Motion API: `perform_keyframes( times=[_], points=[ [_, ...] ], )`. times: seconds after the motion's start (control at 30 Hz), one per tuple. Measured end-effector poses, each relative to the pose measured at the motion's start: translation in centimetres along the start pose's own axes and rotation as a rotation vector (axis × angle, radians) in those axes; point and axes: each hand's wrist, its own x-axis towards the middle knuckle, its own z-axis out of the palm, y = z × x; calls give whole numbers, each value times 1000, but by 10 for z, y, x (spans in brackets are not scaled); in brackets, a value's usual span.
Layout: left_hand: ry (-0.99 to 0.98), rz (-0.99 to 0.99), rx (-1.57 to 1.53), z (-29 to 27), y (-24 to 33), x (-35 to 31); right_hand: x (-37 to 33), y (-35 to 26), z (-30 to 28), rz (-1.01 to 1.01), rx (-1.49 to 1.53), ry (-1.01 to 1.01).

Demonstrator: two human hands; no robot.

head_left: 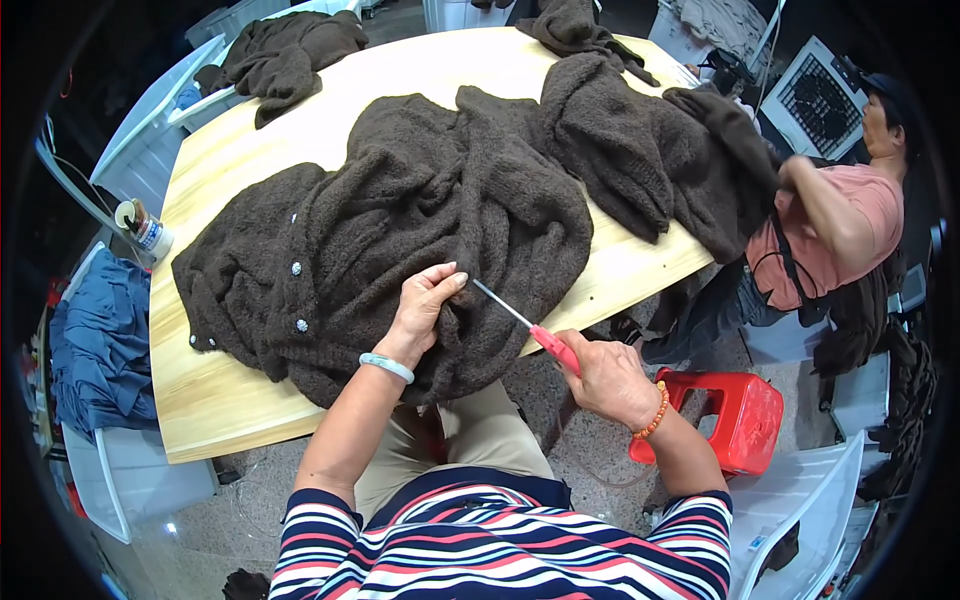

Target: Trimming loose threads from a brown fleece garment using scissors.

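A dark brown knit cardigan [400,220] with shiny round buttons lies bunched on the wooden table [215,410], its near edge hanging toward my lap. My left hand [425,305] pinches a bit of the knit between thumb and fingertips. In my right hand [610,378] are what look like red-handled scissors [553,346], held by the handle. Their narrow metal blades look closed and point at my left fingertips, close to the knit. Any loose thread there is too fine to make out.
More brown knitwear [640,150] lies at the right, where a person in a pink shirt [840,230] handles it. A glue-like bottle [145,230] stands at the left edge. A bin of blue cloth [100,340] and a red stool [745,425] flank me.
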Motion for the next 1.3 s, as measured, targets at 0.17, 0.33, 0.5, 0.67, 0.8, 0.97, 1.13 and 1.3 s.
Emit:
perform_keyframes(
  times=[0.17, 0.33, 0.5, 0.67, 0.8, 0.97, 1.13, 1.3],
  points=[
    [63, 53, 40, -1, -5, -3, -7, -8, -10, 0, -44, -15],
    [43, -1, -22, -9, -9, -5, -8, -7, -4, -18, -22, -29],
    [71, 61, -28, -13, -10, -2, -6, -6, -2, 17, -13, -71],
    [79, 119, 14, -16, -10, -1, -9, 1, 3, -35, 28, -66],
    [55, 56, 128, 9, 10, 3, -10, 6, 4, -3, 42, -24],
    [-224, -193, -289, -17, 16, 65, -12, 7, 1, -54, 78, 92],
    [62, -46, -57, 39, 15, 69, -10, 17, -6, -38, 87, 180],
    [74, 98, 117, 37, -23, 62, -13, 21, -14, 105, -56, 61]
  ],
)
